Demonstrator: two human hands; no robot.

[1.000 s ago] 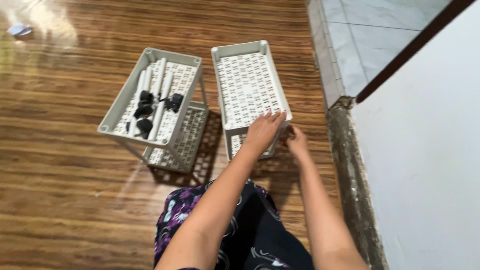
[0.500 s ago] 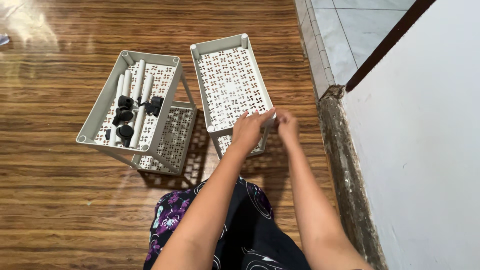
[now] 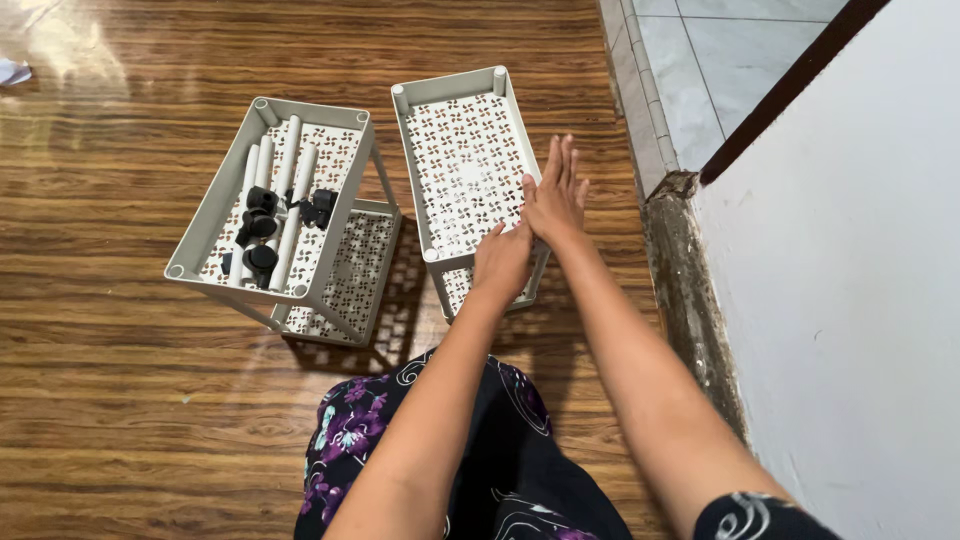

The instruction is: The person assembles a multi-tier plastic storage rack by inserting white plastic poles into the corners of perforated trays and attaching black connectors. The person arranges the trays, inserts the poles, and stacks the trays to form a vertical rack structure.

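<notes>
Two grey perforated plastic racks stand on the wooden floor in front of me. My left hand [image 3: 503, 262] lies on the near rim of the right rack [image 3: 460, 150], its fingers curled over the front edge. My right hand [image 3: 555, 195] is flat above that rack's right edge, near its front corner, with the fingers stretched out together and holding nothing. The left rack [image 3: 215, 215] holds several white tubes [image 3: 290, 195] and black caster wheels [image 3: 262, 226] on its top tray.
A white wall [image 3: 860, 300] and a dark, worn floor strip [image 3: 690, 290] run along the right. Grey tiles [image 3: 720, 60] lie at the far right. My lap in purple patterned cloth [image 3: 350, 440] is at the bottom. A scrap of paper [image 3: 12, 72] lies at the far left.
My right hand has lifted from the right rack's near corner and opened flat above the tray's right edge. My left hand stays at the near rim. The view has shifted slightly.
</notes>
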